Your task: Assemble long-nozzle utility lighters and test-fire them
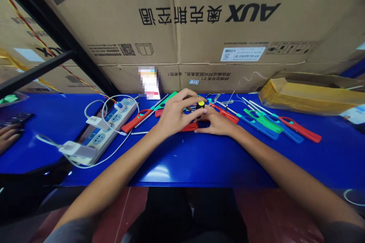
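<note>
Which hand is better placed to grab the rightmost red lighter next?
Right, probably: the right hand is nearer the rightmost red lighter, while the left hand is farther left, fingers at the yellow-topped black object.

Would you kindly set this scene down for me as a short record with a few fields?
Left hand: fingers around a yellow-topped black object
Right hand: close beside that object; its grip is unclear
Surface: blue table
Right of hands: red, green and blue long-nosed lighters
Left of hands: white power strip with plugs
Behind: cardboard marked AUX
Left edge: another person's hand
</note>
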`<move>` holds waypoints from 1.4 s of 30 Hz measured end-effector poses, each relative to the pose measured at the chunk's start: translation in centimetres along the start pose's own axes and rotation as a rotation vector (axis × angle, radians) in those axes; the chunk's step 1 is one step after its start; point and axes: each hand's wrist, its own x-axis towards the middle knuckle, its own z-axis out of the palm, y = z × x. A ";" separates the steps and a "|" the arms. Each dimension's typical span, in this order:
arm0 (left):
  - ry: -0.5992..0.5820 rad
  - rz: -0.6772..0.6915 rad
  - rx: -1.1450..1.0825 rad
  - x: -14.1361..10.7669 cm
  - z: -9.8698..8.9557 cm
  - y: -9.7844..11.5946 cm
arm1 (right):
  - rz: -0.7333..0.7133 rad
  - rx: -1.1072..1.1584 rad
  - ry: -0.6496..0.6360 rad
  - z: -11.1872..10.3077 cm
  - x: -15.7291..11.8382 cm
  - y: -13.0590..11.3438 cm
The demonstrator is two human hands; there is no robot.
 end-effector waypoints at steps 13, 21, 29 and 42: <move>0.064 0.021 0.115 -0.9 1.1 0.4 | 0.016 0.023 0.035 0.1 -0.1 -0.2; 0.130 -0.175 -0.122 -0.2 1.3 0.6 | 0.019 -0.004 -0.013 0.1 0.1 -0.1; -0.068 -0.321 -0.261 0.1 -0.4 0.4 | -0.036 -0.005 0.016 0.3 0.1 0.1; -0.398 -0.221 -0.594 0.7 -2.1 -1.8 | -0.034 0.022 -0.033 -0.2 0.2 -0.1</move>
